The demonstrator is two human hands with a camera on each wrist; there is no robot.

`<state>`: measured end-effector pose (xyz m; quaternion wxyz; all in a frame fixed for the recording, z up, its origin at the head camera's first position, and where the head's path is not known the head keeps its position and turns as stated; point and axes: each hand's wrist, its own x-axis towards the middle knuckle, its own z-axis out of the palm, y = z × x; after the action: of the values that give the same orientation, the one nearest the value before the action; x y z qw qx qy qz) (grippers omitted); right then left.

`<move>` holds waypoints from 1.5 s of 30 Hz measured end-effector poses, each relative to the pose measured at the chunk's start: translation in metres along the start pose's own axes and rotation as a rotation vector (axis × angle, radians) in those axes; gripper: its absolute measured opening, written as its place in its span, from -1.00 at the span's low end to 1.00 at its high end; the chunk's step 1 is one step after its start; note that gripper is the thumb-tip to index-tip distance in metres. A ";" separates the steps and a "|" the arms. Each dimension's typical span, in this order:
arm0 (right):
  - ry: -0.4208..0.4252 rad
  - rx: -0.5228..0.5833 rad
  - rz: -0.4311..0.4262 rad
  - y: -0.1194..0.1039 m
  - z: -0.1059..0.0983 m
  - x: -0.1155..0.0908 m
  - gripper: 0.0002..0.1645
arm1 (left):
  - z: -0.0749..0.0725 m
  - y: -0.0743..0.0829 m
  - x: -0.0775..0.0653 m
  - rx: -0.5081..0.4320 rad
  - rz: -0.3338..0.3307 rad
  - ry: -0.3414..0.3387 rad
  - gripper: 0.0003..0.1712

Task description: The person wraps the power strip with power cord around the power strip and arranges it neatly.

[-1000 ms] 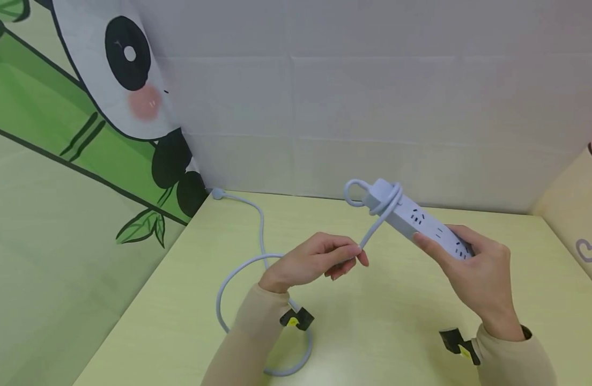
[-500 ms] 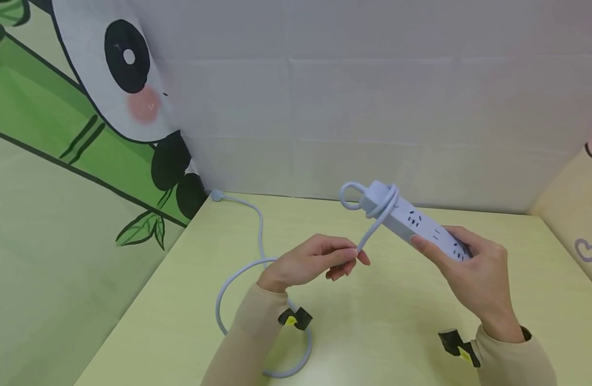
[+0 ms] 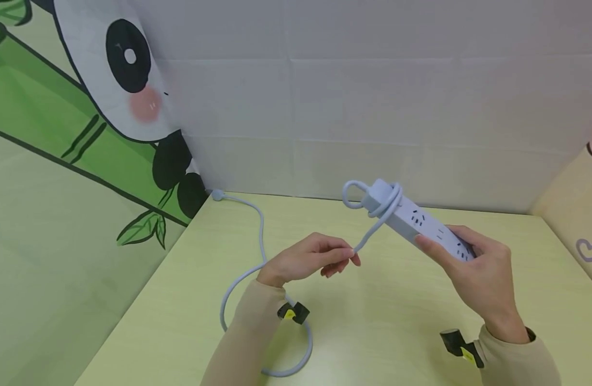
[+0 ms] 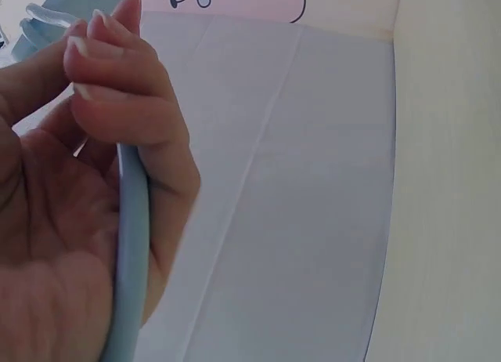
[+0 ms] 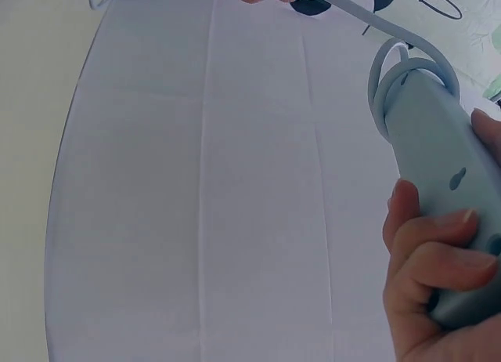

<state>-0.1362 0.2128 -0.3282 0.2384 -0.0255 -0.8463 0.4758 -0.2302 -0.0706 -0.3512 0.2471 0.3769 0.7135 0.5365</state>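
A white power strip (image 3: 423, 219) is held up off the table, tilted, its sockets facing the head camera. My right hand (image 3: 486, 273) grips its near right end, thumb along one side and fingers curled under the back, as the right wrist view shows. The cord (image 3: 373, 228) is wound around the strip's far left end, with a small loop sticking out there. My left hand (image 3: 312, 258) pinches the cord a short way from the strip. In the left wrist view the cord (image 4: 133, 244) runs on through the curled fingers and across the palm.
The rest of the cord lies in a loose curve (image 3: 224, 300) on the pale yellow table (image 3: 383, 343), partly under the left forearm. Its plug end (image 3: 217, 195) rests at the far left corner. A pale backdrop (image 3: 363, 107) stands behind the table.
My left hand has shifted slightly left and toward me with the cord. The cord's loose curve on the table has drawn in a little. The right hand and power strip are almost unmoved.
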 end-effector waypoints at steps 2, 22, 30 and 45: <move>-0.005 -0.006 -0.012 0.000 0.000 0.000 -0.60 | -0.001 -0.001 0.000 0.019 -0.037 0.028 -0.69; -0.095 0.032 -0.061 0.001 -0.007 0.001 -0.64 | -0.005 -0.002 0.002 0.147 -0.339 0.280 -0.33; -0.182 0.042 -0.106 0.001 -0.009 0.001 -0.68 | -0.010 -0.009 0.001 0.127 -0.245 0.297 -0.50; -0.341 -0.019 -0.121 0.008 -0.016 0.003 -0.66 | -0.009 -0.008 0.000 0.266 -0.237 0.531 -0.46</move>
<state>-0.1330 0.2308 -0.3266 0.1195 0.1043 -0.8788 0.4501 -0.2392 -0.0764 -0.3566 0.0617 0.1670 0.8559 0.4856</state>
